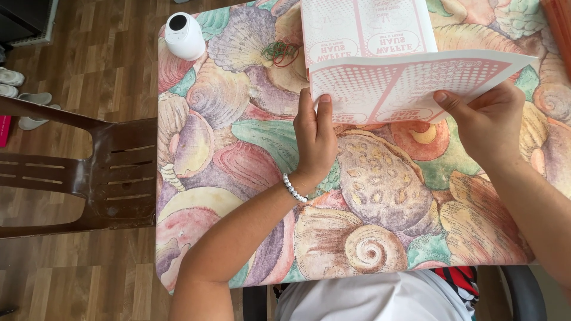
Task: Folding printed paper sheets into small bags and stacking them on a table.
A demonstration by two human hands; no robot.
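Pink-printed paper sheet (410,83) pinched between left hand (315,139) and right hand (485,122), above the stack (363,27).

one head-worn camera looks steeply down from close above onto the table (238,148) before the wearer.

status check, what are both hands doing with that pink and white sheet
Left hand and right hand both pinch the pink-and-white printed paper sheet, raised and folding over the shell-patterned tablecloth. Tangle of rubber bands and white round device sit clear.
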